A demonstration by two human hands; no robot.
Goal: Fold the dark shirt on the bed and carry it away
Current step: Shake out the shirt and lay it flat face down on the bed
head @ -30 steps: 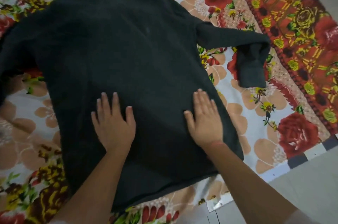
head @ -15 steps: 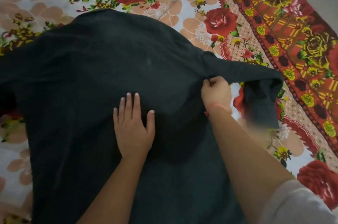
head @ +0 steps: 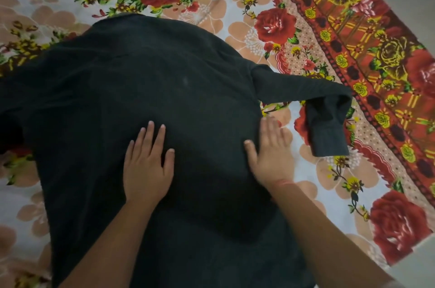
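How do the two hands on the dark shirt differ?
The left hand lies on the dark shirt near its middle; the right hand sits at the shirt's right edge, fingertips over the floral sheet. The left hand looks sharp, the right hand blurred. The right wrist bears a red thread; the left none. Both are flat, palms down, holding nothing.

The shirt (head: 146, 90) lies spread on the bed (head: 235, 12); its sleeve (head: 306, 90) reaches toward three o'clock. Both hands rest on it, left hand (head: 147, 165) at nine o'clock of the right hand (head: 270, 158).

Looking steeply down from head height, close over the bed (head: 235, 17), facing forward across the shirt (head: 141, 80).
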